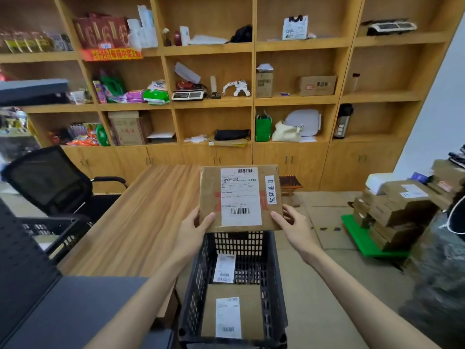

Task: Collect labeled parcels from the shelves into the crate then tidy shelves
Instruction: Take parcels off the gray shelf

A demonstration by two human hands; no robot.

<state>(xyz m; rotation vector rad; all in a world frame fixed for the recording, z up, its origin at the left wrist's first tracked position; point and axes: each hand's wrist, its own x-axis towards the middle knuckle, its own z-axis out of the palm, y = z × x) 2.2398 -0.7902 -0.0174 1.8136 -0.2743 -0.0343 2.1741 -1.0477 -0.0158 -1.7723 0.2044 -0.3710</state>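
I am holding a flat brown cardboard parcel with a white shipping label and a handwritten white strip [241, 197] directly above the black perforated plastic crate [273, 278], which is standing on the floor beside the long wood-grain table [141, 217]. My left hand [195, 227] is pinching the parcel's lower left corner, thumb on its face, and my right hand [292, 222] is clamping the lower right corner the same way.

By my reading the collecting is well under way but not finished. Inside the crate a brown cardboard box with a white barcode label [231, 313] is already lying at the near end, and behind it a white label [224, 268] is showing on what I take to be a second dark parcel, though the shadow there is making that hard to confirm. The parcel in my hands is not yet in.

On the tall wooden shelving unit [253, 102] a small brown carton with red printing [317, 85] and an upright brown carton with paper on top [264, 84] are sitting, perhaps yet to be collected, and loose bags and papers are lying across several compartments, so the tidying looks untouched.
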